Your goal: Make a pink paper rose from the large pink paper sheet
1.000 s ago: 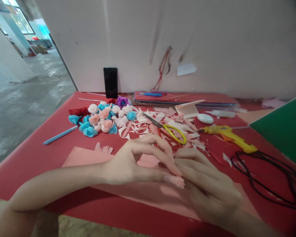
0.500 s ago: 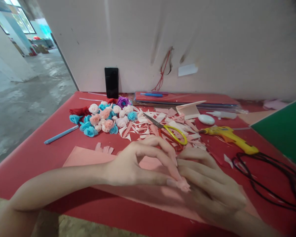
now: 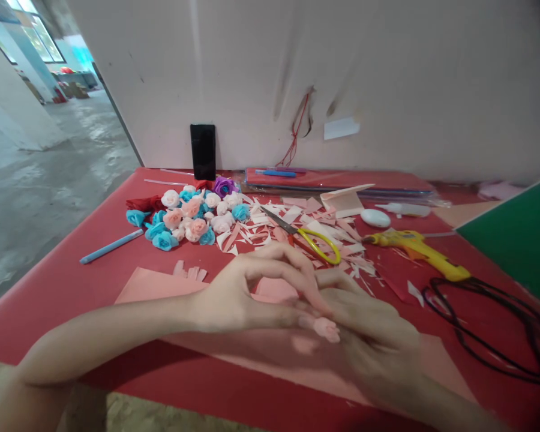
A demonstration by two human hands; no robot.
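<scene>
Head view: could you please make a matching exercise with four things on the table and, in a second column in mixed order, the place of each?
Things
1. scissors
2. black phone
3. small pink rose
4. blue pen

Places
A. upright against the wall
B. at the fingertips of the left hand, against the right hand
C. alone on the red table, left of the paper flowers
D. on the pink scraps

Pairs: 1-D, 2-A, 3-B, 4-C
</scene>
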